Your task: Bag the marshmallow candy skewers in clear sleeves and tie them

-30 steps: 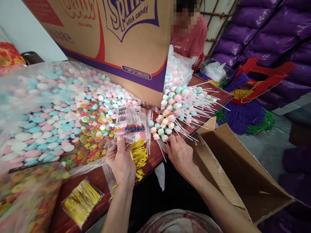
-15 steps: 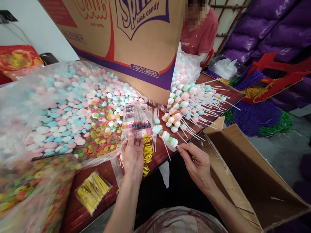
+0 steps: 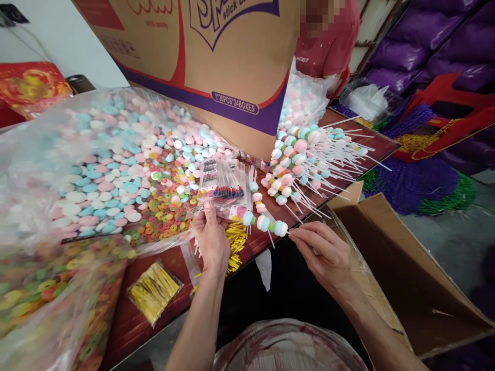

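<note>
My left hand [image 3: 212, 239] pinches a clear printed bag [image 3: 236, 212] between thumb and fingers, beside a stack of flat clear bags [image 3: 222, 180]. In my right hand [image 3: 323, 252], the fingertips grip the short stick end of a candy skewer [image 3: 273, 225] strung with blue, white and green pieces. The skewer lies nearly level, its far end at the bag's right end; whether it is inside I cannot tell. Just behind it rests another candy skewer [image 3: 256, 198]. Loose gold twist ties [image 3: 235, 245] lie beside my left hand.
A big open bag of candy pieces [image 3: 104, 188] covers the left of the table. Finished skewers [image 3: 297, 159] are piled right, sticks outward. A tall carton [image 3: 232, 67] stands behind; an open cardboard box [image 3: 406, 278] is at right. A packet of twist ties [image 3: 154, 291] lies front left. A person [image 3: 328, 46] sits opposite.
My right hand has swung the skewer flatter, bringing its far end against the clear bag. My left thumb and fingers have closed on the bag. The view has shifted slightly.
</note>
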`<state>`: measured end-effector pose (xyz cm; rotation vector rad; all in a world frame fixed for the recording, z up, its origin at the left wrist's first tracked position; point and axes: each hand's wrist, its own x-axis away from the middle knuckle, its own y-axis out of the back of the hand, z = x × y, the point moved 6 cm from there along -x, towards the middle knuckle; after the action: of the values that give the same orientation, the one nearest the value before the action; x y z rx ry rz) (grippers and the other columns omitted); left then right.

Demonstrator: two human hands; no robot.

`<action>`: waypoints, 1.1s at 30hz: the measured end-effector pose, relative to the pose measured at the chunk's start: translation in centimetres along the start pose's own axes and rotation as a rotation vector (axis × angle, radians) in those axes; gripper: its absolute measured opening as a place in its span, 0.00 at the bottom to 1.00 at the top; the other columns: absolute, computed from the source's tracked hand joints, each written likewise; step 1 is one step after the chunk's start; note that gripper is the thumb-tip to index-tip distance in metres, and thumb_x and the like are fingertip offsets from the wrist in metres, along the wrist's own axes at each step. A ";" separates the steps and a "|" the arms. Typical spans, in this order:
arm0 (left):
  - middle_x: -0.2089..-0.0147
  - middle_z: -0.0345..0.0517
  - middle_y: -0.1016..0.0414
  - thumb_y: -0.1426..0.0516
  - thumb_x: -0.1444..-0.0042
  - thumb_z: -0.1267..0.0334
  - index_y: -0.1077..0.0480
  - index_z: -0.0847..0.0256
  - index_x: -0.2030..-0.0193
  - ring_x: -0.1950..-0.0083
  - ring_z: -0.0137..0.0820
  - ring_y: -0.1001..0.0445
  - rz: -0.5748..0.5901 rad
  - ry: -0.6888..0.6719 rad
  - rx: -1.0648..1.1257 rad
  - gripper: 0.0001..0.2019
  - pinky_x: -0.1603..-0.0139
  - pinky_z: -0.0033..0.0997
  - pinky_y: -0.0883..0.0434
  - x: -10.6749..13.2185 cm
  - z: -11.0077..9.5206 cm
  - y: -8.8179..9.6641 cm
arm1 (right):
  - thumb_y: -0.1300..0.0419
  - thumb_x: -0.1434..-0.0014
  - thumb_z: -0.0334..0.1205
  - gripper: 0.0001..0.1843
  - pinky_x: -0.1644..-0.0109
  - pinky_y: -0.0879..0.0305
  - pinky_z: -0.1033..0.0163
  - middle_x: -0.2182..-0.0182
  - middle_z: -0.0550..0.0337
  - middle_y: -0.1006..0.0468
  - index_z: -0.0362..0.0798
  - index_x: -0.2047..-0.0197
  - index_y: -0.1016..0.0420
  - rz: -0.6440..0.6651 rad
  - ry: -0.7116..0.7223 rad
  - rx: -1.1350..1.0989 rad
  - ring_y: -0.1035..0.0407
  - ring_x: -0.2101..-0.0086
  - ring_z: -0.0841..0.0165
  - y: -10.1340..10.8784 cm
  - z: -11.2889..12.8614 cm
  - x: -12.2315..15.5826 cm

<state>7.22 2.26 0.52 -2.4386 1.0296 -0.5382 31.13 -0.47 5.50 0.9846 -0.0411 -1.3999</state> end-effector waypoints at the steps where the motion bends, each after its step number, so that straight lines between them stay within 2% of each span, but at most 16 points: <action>1: 0.68 0.40 0.23 0.33 0.53 0.49 0.29 0.60 0.68 0.67 0.27 0.24 0.007 -0.016 -0.012 0.18 0.64 0.28 0.28 0.1 -0.1 -0.1 | 0.39 0.38 0.31 0.09 0.61 0.30 0.61 0.65 0.56 0.21 0.52 0.58 0.20 -0.010 0.014 0.010 0.27 0.66 0.66 0.1 0.2 0.0; 6: 0.71 0.39 0.27 0.33 0.51 0.49 0.32 0.61 0.71 0.70 0.24 0.27 0.015 -0.036 -0.028 0.18 0.68 0.24 0.30 0.2 -0.1 0.0 | 0.39 0.39 0.27 0.10 0.62 0.29 0.61 0.66 0.56 0.21 0.51 0.58 0.21 -0.058 0.061 -0.026 0.27 0.66 0.67 -0.2 0.7 0.1; 15: 0.75 0.34 0.32 0.35 0.50 0.48 0.36 0.60 0.71 0.73 0.22 0.33 -0.068 -0.053 -0.037 0.19 0.67 0.25 0.32 -0.1 0.3 0.9 | 0.39 0.39 0.26 0.10 0.61 0.30 0.61 0.65 0.57 0.23 0.50 0.59 0.23 -0.039 0.055 0.000 0.28 0.66 0.68 -1.1 0.4 0.8; 18: 0.76 0.33 0.35 0.35 0.50 0.47 0.37 0.60 0.73 0.74 0.22 0.35 -0.082 -0.103 -0.084 0.20 0.68 0.25 0.34 0.0 0.2 1.0 | 0.38 0.40 0.25 0.11 0.62 0.30 0.62 0.65 0.56 0.23 0.49 0.58 0.23 -0.062 0.059 -0.003 0.28 0.65 0.68 -0.8 0.9 0.9; 24: 0.77 0.35 0.35 0.38 0.46 0.48 0.38 0.61 0.77 0.74 0.23 0.36 -0.082 -0.305 -0.243 0.21 0.69 0.26 0.35 0.0 -0.5 1.2 | 0.36 0.43 0.22 0.16 0.63 0.32 0.61 0.65 0.55 0.23 0.49 0.55 0.23 -0.176 0.179 0.175 0.29 0.67 0.67 -0.4 2.1 1.3; 28: 0.76 0.36 0.34 0.37 0.47 0.47 0.37 0.61 0.76 0.74 0.24 0.35 -0.051 -0.232 -0.176 0.21 0.69 0.26 0.33 0.1 -0.3 1.0 | 0.38 0.41 0.23 0.13 0.62 0.32 0.61 0.65 0.56 0.23 0.49 0.56 0.23 -0.103 0.148 0.105 0.29 0.66 0.67 -0.9 1.7 1.2; 33: 0.70 0.38 0.27 0.36 0.48 0.48 0.31 0.61 0.67 0.71 0.25 0.27 0.028 -0.089 -0.084 0.17 0.66 0.27 0.29 0.6 -0.2 0.2 | 0.38 0.39 0.26 0.09 0.63 0.32 0.64 0.66 0.58 0.24 0.49 0.61 0.22 -0.068 -0.039 -0.097 0.28 0.66 0.69 -1.2 0.5 1.1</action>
<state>7.33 1.65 0.70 -2.4927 1.0677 -0.3804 30.14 -1.47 4.57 0.8856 0.0309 -1.4698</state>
